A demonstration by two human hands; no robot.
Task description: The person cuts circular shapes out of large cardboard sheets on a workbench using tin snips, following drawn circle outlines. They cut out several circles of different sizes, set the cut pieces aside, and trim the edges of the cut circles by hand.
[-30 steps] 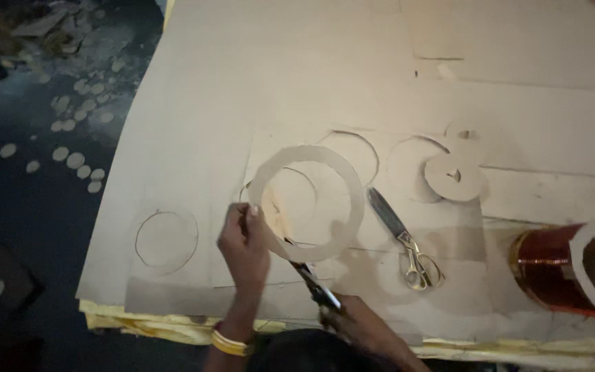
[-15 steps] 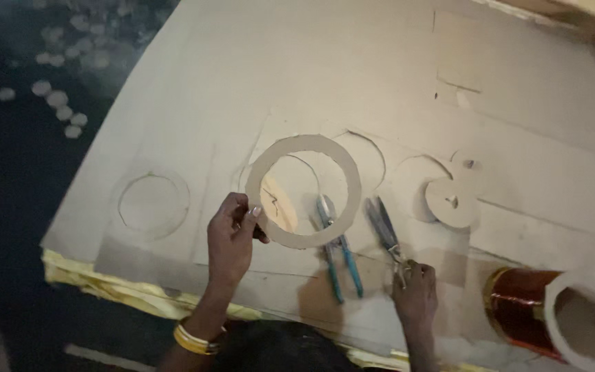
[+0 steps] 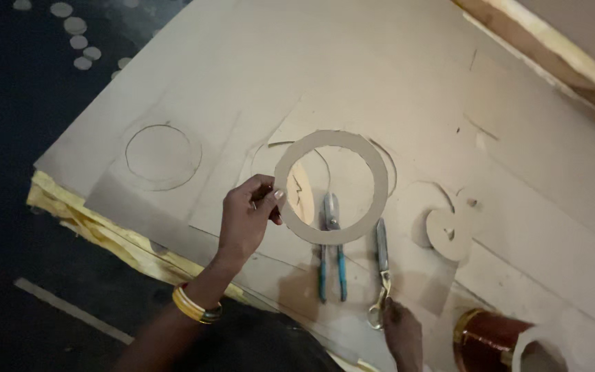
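**Ring cut free, scissors at hand**

Here, the left hand (image 3: 246,217) pinches a flat cardboard ring (image 3: 330,186) at its left rim, thumb and fingers closed on the edge, and holds it up above the board, centre of the frame. The ring looks finished: both its outer edge and its inner hole are cut clean through, and the sheet shows through the middle.

The right hand (image 3: 402,334), low in the frame, rests at the handle loops of the scissors (image 3: 381,272), which lie flat on the board; I cannot tell whether the fingers have closed on them or only touch them. Just left of the scissors lie blue-handled snips (image 3: 332,248), untouched, partly behind the ring.

Around them the big cardboard sheet (image 3: 394,89) shows curved cut-outs behind the ring, and a smaller cut disc (image 3: 449,234) lies right of the scissors. At the left of the sheet a drawn circle (image 3: 162,156) is only pencilled, not yet cut, so I judge at least that one is left to do. A copper-coloured spool (image 3: 483,341) sits at lower right.
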